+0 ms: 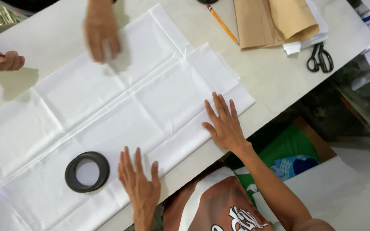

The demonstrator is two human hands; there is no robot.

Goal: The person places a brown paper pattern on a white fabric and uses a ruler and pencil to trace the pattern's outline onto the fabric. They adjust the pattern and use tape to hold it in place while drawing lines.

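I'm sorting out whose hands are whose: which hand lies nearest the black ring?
The wearer's left hand, flat on the white cloth just right of the ring; the others are farther off.

White cloth (120,111) on a pale table (279,81); black ring (87,171), black scissors (320,57), tan paper (275,21), yellow pencil (222,24)

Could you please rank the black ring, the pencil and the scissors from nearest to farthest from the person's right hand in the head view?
From the right hand, flat on the white cloth:
1. Pencil, up and across the table, near its far edge.
2. Scissors, up to the right, beside the brown paper.
3. Black ring, far to the left, on the cloth near the left hand.
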